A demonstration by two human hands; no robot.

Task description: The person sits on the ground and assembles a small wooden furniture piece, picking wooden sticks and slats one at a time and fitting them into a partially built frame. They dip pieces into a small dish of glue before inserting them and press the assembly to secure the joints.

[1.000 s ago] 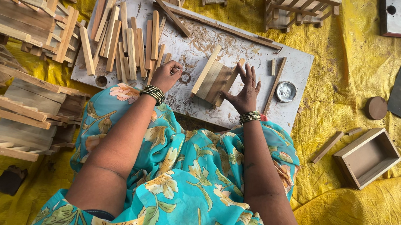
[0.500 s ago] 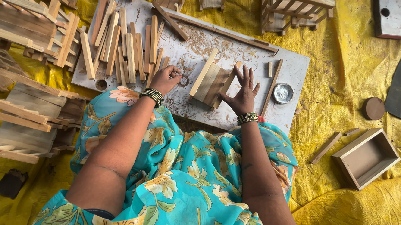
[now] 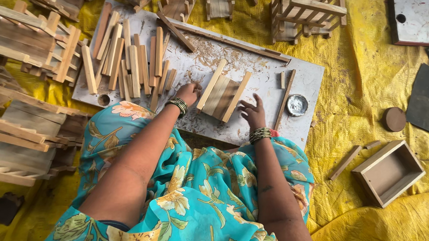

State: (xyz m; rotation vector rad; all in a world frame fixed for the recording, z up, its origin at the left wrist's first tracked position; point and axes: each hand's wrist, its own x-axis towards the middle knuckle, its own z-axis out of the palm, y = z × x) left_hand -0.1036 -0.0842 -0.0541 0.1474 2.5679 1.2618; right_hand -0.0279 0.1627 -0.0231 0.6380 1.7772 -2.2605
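Both your hands are working at the slat panel (image 3: 222, 92) on the grey board (image 3: 306, 76).

Going left to right — loose wooden strips (image 3: 129, 60) are lying spread across the board's left part; your left hand (image 3: 190, 91) is resting with fingers curled against the panel's left edge, gripping nothing that shows; the panel is sitting mid-board between your hands; your right hand (image 3: 252, 112) is pressing down just beside its right edge, fingers spread wide — a small metal dish (image 3: 297, 104) is sitting further right.
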